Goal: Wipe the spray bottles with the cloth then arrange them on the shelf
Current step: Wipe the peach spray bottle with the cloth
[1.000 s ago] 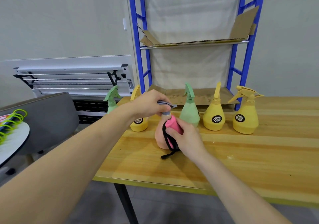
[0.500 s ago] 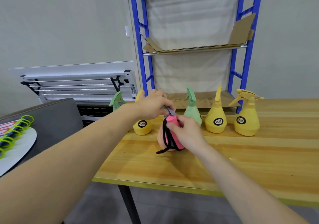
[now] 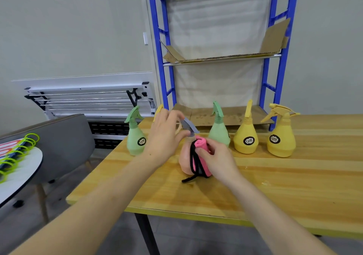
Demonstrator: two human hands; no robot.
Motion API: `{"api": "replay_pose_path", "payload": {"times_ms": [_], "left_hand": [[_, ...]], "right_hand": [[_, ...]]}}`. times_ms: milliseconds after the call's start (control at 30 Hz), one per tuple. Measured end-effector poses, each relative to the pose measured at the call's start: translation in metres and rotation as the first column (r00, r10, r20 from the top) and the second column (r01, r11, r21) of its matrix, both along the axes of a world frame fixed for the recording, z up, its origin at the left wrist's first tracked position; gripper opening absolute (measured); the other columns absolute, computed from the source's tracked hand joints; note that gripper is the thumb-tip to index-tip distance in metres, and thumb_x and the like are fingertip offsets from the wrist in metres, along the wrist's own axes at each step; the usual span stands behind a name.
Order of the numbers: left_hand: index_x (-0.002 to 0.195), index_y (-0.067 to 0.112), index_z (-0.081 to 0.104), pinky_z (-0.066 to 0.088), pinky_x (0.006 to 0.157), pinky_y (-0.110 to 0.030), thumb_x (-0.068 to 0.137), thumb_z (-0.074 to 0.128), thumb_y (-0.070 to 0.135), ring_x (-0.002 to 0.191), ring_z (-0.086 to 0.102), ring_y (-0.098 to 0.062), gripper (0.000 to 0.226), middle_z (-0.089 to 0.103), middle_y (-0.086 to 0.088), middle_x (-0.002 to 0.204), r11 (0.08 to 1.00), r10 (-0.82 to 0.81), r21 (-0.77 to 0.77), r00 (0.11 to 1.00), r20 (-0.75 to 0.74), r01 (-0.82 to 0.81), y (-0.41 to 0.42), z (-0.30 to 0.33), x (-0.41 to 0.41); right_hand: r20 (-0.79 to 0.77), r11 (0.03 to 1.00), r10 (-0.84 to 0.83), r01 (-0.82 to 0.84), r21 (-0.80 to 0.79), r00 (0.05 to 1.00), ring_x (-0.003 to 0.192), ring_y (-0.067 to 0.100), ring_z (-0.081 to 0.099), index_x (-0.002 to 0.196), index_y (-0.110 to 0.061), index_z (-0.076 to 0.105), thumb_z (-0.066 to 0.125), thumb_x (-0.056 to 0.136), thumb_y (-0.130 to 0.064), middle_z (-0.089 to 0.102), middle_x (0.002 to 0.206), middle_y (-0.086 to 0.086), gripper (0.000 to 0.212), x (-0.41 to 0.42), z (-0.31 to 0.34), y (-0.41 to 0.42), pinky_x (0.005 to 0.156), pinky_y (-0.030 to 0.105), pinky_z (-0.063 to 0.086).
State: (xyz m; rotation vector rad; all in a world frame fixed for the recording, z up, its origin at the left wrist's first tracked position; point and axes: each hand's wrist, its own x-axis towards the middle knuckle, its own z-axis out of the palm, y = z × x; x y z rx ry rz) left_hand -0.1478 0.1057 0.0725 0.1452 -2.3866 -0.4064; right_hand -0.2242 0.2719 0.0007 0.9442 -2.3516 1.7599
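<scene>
Your left hand (image 3: 164,137) grips the grey trigger head (image 3: 189,126) of the peach spray bottle (image 3: 184,161), fingers (image 3: 177,115) curled over its top and thumb under the nozzle. The bottle stands upright on the wooden surface (image 3: 275,192). Your right hand (image 3: 217,159) pinches a folded pink cloth (image 3: 201,156) against the bottle's right flank — fingers wrapped round the fabric, its black trim dangling to the surface below them. Beyond your left fingers stand a green bottle (image 3: 135,137) and a yellow one, mostly hidden. Beyond your right fingers — a second green bottle (image 3: 219,131), then two yellow bottles (image 3: 246,135) (image 3: 281,137) farther right. Behind the row rises the blue shelf (image 3: 275,58), cardboard (image 3: 275,37) lying on its tiers.
</scene>
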Motion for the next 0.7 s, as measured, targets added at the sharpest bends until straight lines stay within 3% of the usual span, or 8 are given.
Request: {"api": "replay_pose_path", "payload": {"times_ms": [100, 233, 367, 467, 533, 600, 700], "left_hand": [[0.105, 0.028, 0.061, 0.049, 0.072, -0.031, 0.097, 0.069, 0.034, 0.079, 0.056, -0.005, 0.013, 0.059, 0.014, 0.087, 0.969, 0.019, 0.245, 1.0, 0.005, -0.019, 0.006, -0.023, 0.007], [0.124, 0.023, 0.069, 0.051, 0.078, -0.019, 0.097, 0.07, 0.03, 0.092, 0.066, -0.003, 0.028, 0.072, 0.01, 0.107, 0.855, -0.058, 0.518, 0.997, 0.046, 0.026, 0.012, -0.032, -0.001], [0.124, 0.027, 0.073, 0.059, 0.093, -0.04, 0.093, 0.074, 0.027, 0.098, 0.071, -0.009, 0.031, 0.075, 0.013, 0.106, 0.837, -0.064, 0.547, 0.996, 0.054, 0.024, 0.012, -0.039, -0.012], [0.13, 0.029, 0.07, 0.056, 0.096, -0.037, 0.093, 0.074, 0.03, 0.1, 0.068, -0.006, 0.037, 0.072, 0.014, 0.108, 0.844, -0.083, 0.535, 0.994, 0.066, 0.035, 0.012, -0.043, -0.01], [0.122, 0.041, 0.07, 0.055, 0.093, -0.031, 0.094, 0.073, 0.034, 0.098, 0.064, 0.001, 0.03, 0.071, 0.016, 0.107, 0.831, -0.114, 0.552, 0.992, 0.053, 0.066, 0.013, -0.044, -0.008], [0.107, 0.051, 0.067, 0.055, 0.085, -0.03, 0.091, 0.074, 0.041, 0.094, 0.064, 0.002, 0.02, 0.071, 0.019, 0.102, 0.832, -0.097, 0.552, 0.995, 0.038, 0.06, 0.016, -0.044, -0.009], [0.109, 0.037, 0.068, 0.057, 0.08, -0.036, 0.089, 0.076, 0.047, 0.092, 0.067, -0.007, 0.024, 0.069, 0.018, 0.099, 0.82, -0.02, 0.573, 0.999, 0.04, -0.006, 0.017, -0.042, -0.014]], "right_hand": [[-0.032, 1.0, -0.004, 0.004, -0.003, 0.999, 0.101, 0.008, 0.069, 0.126, -0.035, 0.075, 0.067, 0.099, -0.023, 0.078, 0.104, -0.013, 0.031, -0.005, 0.006, 0.001, 0.085, 0.026, 0.054], [-0.061, 0.999, 0.031, -0.032, -0.013, 0.998, 0.102, 0.01, 0.069, 0.127, -0.033, 0.073, 0.064, 0.101, -0.021, 0.077, 0.105, -0.012, 0.03, -0.013, 0.017, -0.003, 0.087, 0.026, 0.053], [-0.049, 0.997, 0.072, -0.07, 0.026, 0.996, 0.087, -0.001, 0.065, 0.114, -0.032, 0.072, 0.063, 0.104, -0.02, 0.073, 0.093, -0.015, 0.018, -0.013, 0.006, -0.007, 0.073, 0.019, 0.045], [-0.006, 0.995, 0.103, -0.103, 0.006, 0.995, 0.094, -0.005, 0.067, 0.131, -0.028, 0.071, 0.063, 0.104, -0.019, 0.076, 0.102, -0.016, 0.029, -0.014, -0.009, -0.001, 0.077, 0.014, 0.048], [0.016, 0.994, 0.112, -0.112, 0.018, 0.994, 0.095, -0.005, 0.068, 0.134, -0.031, 0.07, 0.064, 0.104, -0.018, 0.078, 0.105, -0.016, 0.033, -0.014, -0.017, 0.006, 0.079, 0.016, 0.05], [0.029, 0.992, 0.111, -0.112, 0.059, 0.993, 0.091, -0.005, 0.068, 0.123, -0.034, 0.073, 0.066, 0.103, -0.017, 0.079, 0.1, -0.015, 0.028, -0.013, -0.025, 0.011, 0.076, 0.016, 0.049], [0.022, 0.984, 0.087, -0.09, 0.151, 0.996, 0.079, 0.004, 0.065, 0.102, -0.032, 0.074, 0.069, 0.101, -0.019, 0.076, 0.085, -0.012, 0.015, -0.013, -0.029, 0.014, 0.068, 0.018, 0.046]]}}
